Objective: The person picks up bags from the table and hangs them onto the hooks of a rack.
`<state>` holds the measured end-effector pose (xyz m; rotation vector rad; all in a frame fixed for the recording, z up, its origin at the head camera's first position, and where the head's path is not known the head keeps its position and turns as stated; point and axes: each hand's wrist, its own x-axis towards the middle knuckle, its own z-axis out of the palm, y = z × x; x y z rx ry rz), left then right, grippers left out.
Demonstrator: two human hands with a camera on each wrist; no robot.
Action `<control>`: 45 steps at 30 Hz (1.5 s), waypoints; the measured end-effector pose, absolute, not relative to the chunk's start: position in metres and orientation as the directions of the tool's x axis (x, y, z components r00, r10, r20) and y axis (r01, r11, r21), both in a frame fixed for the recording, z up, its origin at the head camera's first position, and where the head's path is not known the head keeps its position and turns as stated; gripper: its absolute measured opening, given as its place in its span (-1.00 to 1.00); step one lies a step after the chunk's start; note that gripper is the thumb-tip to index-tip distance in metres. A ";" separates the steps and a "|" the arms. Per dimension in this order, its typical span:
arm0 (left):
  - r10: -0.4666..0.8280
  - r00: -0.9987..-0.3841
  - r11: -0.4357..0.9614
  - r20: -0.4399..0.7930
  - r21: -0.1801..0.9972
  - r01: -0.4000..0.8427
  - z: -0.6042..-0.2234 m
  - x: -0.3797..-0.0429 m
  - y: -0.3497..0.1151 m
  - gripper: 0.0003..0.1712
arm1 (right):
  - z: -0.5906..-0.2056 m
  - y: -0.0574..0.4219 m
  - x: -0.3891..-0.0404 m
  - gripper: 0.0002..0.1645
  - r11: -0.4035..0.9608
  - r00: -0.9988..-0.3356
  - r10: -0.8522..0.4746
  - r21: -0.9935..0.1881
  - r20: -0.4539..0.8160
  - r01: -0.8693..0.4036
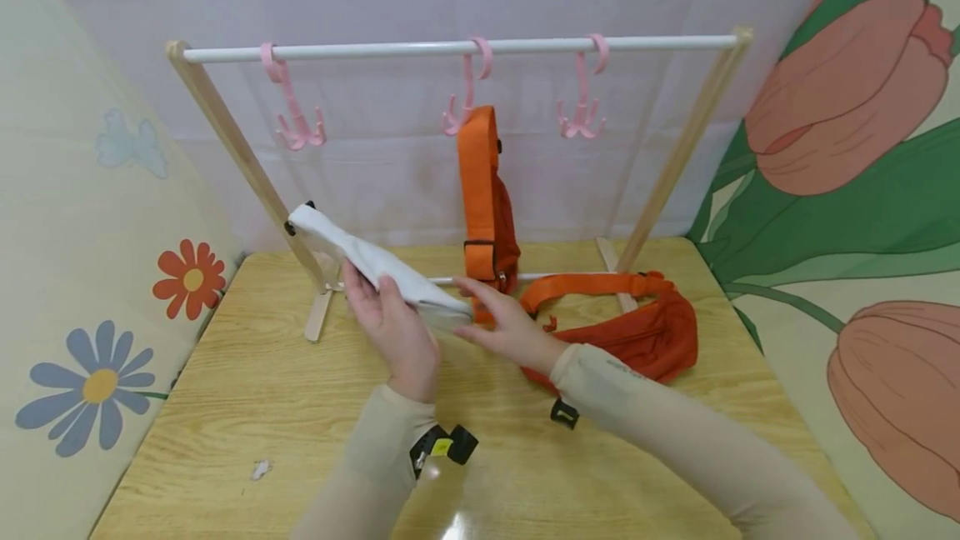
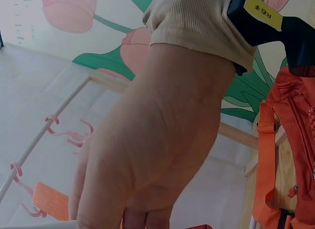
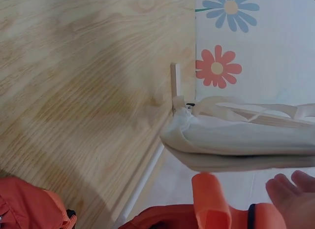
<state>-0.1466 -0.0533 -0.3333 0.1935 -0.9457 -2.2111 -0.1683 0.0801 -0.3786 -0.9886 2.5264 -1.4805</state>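
Note:
A flat white bag [image 1: 397,273] with black buckle parts at its left end is held up, tilted down to the right. My left hand [image 1: 393,327] grips it from below, thumb on the near side and fingers partly hidden behind. My right hand [image 1: 513,327] is at the bag's right end, fingers extended and apart around it; in the left wrist view this hand [image 2: 147,140] points downward. The white bag [image 3: 246,143] also crosses the right wrist view, with some fingertips [image 3: 290,184] beside it.
A rack rail [image 1: 360,50] carries pink hooks [image 1: 300,136], [image 1: 581,119]. From the middle hook [image 1: 457,115] hangs an orange waist bag [image 1: 480,198]. A red-orange waist bag [image 1: 637,336] lies on the wooden table [image 1: 225,407] at right. A white scrap [image 1: 261,469] lies front left.

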 end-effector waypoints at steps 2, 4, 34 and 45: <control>-0.660 -0.737 -0.475 0.144 0.680 0.559 -0.332 -0.146 -0.051 -0.34 | -0.379 0.077 -0.168 -0.19 0.345 -0.799 -0.547 -0.801 0.251 -0.488; -0.655 -0.739 -0.476 0.156 0.674 0.564 -0.330 -0.146 -0.048 -0.33 | -0.379 0.074 -0.168 -0.18 0.348 -0.805 -0.541 -0.807 0.243 -0.477; -0.263 -0.870 -0.358 0.416 0.795 0.489 -0.350 -0.138 -0.057 -0.08 | -0.387 0.075 -0.165 -0.59 0.188 -0.920 -0.167 -0.905 0.353 -0.382; -0.295 -0.855 -0.040 0.428 0.888 0.458 -0.364 -0.142 -0.089 -0.26 | -0.376 0.097 -0.162 -0.58 0.145 -0.948 -0.127 -0.940 0.292 -0.309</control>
